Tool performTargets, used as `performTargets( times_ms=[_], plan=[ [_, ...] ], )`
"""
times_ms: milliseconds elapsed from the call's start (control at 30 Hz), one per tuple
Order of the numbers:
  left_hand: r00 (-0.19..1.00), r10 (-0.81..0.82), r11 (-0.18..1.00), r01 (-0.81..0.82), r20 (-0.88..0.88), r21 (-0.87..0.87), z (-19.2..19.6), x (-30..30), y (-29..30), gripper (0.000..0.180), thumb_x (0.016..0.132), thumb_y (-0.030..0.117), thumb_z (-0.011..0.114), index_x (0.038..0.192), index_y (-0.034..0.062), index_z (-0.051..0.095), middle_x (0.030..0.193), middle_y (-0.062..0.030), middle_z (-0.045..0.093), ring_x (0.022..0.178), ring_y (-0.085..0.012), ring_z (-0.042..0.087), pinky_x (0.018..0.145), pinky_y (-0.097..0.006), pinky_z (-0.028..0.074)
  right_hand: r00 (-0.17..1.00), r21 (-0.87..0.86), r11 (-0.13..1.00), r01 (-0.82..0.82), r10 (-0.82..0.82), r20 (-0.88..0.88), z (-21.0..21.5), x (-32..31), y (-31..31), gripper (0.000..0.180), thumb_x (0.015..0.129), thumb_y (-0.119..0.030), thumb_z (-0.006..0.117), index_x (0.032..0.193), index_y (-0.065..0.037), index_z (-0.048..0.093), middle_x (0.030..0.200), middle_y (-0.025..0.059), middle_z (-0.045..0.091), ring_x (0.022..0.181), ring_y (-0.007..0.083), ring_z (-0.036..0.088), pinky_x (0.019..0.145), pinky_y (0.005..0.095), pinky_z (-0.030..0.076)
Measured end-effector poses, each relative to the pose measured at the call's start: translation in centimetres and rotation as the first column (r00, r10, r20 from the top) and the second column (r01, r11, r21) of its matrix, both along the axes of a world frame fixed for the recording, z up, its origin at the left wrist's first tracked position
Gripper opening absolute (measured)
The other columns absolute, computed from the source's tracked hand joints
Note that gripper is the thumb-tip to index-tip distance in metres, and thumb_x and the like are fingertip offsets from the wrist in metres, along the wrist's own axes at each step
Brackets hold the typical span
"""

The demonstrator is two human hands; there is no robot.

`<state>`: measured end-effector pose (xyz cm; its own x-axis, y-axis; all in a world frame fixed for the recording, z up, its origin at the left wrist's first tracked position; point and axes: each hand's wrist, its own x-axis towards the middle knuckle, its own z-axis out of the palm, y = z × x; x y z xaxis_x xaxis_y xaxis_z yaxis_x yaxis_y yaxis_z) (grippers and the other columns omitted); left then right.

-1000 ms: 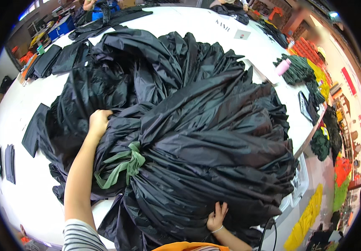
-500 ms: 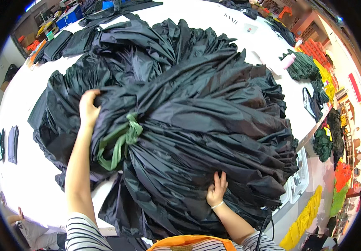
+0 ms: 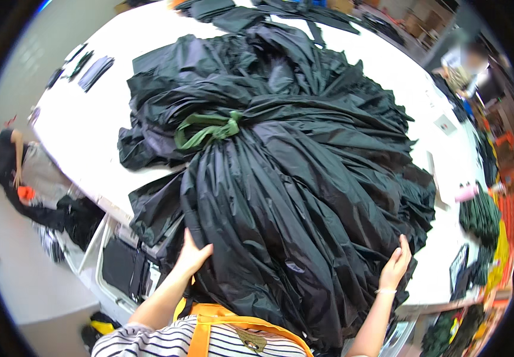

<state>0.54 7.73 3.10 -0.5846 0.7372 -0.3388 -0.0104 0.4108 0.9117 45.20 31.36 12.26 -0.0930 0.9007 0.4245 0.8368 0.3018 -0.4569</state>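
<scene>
A big heap of shiny black fabric [image 3: 328, 143] spreads over the white table and hangs over its near edge. A knotted green strip [image 3: 200, 132] cinches the gathered cloth left of the heap's middle. At the near left edge of the bundle, my left hand [image 3: 194, 256] lies against the folds, thumb apart from the fingers. My right hand [image 3: 394, 268], with a pale band at the wrist, rests along the right side of the cloth, its fingers stretched out. Neither hand grasps the fabric visibly.
Folded dark pieces [image 3: 96, 72] lie on the white table [image 3: 111, 128] at the far left. A pink bottle [image 3: 466, 192] and dark green cloth [image 3: 480, 217] are at right. Below the left edge stands a pale bin [image 3: 105, 262]. Two other people [image 3: 16, 160] are farther off.
My left hand has left the far side of the green tie and come down to the bundle's near left edge. My right hand is now farther right. The view has turned leftward.
</scene>
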Motion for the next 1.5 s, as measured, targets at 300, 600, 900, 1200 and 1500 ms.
performTargets(
  times_ms=[300,600,900,1200,1500],
  plan=[
    [0.804,0.325,0.883,-0.446,-0.499,-0.144,-4.0,4.8,5.3,0.092,0.066,0.01,0.072,0.142,0.0054,0.021,0.131,-0.0211,0.039,0.123,-0.0397,0.036,0.102,-0.046,0.03,0.969,-0.4,0.893,0.205,-0.126,0.214,-11.5,3.6,6.0,0.042,0.098,-0.034,0.036,0.127,-0.008,0.053,0.121,0.0191,0.058,0.106,0.0389,0.057,0.089,0.0421,0.045],
    [0.899,0.213,0.94,-0.295,-0.383,-0.169,-3.2,1.6,6.0,0.086,0.065,0.012,0.073,0.134,-0.0036,0.024,0.128,-0.0192,0.036,0.125,-0.038,0.031,0.103,-0.047,0.027,0.989,-0.454,0.879,0.144,-0.108,0.105,-14.8,8.9,3.7,0.048,0.1,-0.033,0.035,0.132,0.001,0.046,0.131,0.0231,0.05,0.122,0.0317,0.049,0.101,0.0362,0.036],
    [0.707,-0.214,0.977,0.156,-0.674,-0.147,5.7,-18.4,1.7,0.062,0.068,0.052,0.074,0.103,0.0022,0.064,0.103,-0.0151,0.064,0.102,-0.0305,0.058,0.087,-0.039,0.045,0.928,-0.088,0.988,0.13,-0.153,-0.339,0.7,-10.1,-12.7,0.05,0.102,-0.037,0.027,0.127,0.002,0.046,0.12,0.0181,0.057,0.109,0.0266,0.056,0.095,0.0363,0.043],
    [0.581,-0.464,0.876,0.412,-0.669,-0.25,-4.6,-17.2,-1.8,0.062,0.073,0.029,0.07,0.123,0.0011,0.046,0.094,-0.0217,0.061,0.09,-0.0382,0.059,0.081,-0.044,0.047,0.988,-0.139,0.988,0.07,-0.049,0.148,-4.8,-19.4,-16.8,0.049,0.101,-0.029,0.027,0.146,-0.008,0.026,0.151,0.0225,0.018,0.137,0.0448,0.019,0.111,0.0502,0.016],
    [0.505,-0.796,0.589,0.774,-0.334,-0.234,-4.9,-8.2,-1.0,0.046,0.078,0.019,0.055,0.112,-0.0088,0.041,0.083,-0.0282,0.061,0.082,-0.0451,0.059,0.073,-0.051,0.047,0.988,-0.35,0.926,0.143,-0.112,0.109,-11.1,-16.6,-10.5,0.051,0.096,-0.008,0.042,0.146,-0.011,0.027,0.152,0.0103,0.018,0.131,0.0229,0.036,0.102,0.0297,0.036]
  ],
)
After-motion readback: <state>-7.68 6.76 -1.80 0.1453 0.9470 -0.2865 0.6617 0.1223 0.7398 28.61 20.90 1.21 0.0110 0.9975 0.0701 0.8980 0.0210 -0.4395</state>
